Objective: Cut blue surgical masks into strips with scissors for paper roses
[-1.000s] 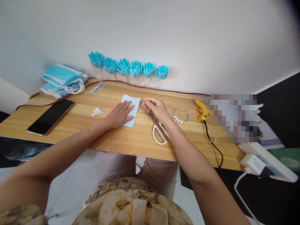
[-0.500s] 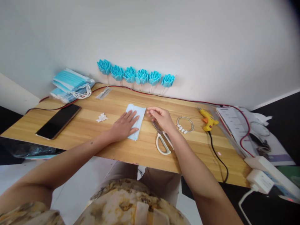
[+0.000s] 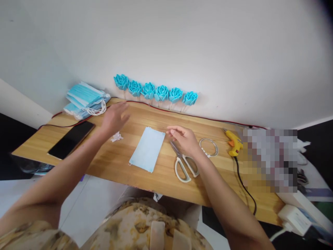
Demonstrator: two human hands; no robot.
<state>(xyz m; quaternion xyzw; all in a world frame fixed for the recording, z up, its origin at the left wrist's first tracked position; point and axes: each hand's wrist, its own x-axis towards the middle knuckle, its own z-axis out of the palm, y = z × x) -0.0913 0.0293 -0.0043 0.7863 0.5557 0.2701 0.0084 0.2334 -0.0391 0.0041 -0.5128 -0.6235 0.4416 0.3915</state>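
A light blue face mask point(image 3: 148, 149) without ear loops lies flat on the wooden table. My right hand point(image 3: 183, 139) is by its upper right corner, the fingers loosely bent and apart; I see nothing held in them. Whether the fingertips touch the mask, I cannot tell. Under and beside that wrist lie white-handled scissors point(image 3: 182, 170), blades pointing away from me. My left hand point(image 3: 116, 118), slightly blurred, is off the mask, over the table's left part with its fingers stretched out. Small white scraps point(image 3: 117, 136) lie just below it.
Several blue flowers on sticks point(image 3: 161, 93) lean against the wall. A stack of face masks point(image 3: 84, 99) lies at the back left, a phone point(image 3: 71, 139) before it. On the right are a tape roll point(image 3: 214, 147), a yellow glue gun point(image 3: 234, 143) with its cord, and a power strip point(image 3: 309, 210).
My left hand has lifted off the mask and moved left and away from me, uncovering the whole sheet. My right hand has stayed near the mask's corner. The view has shifted slightly.
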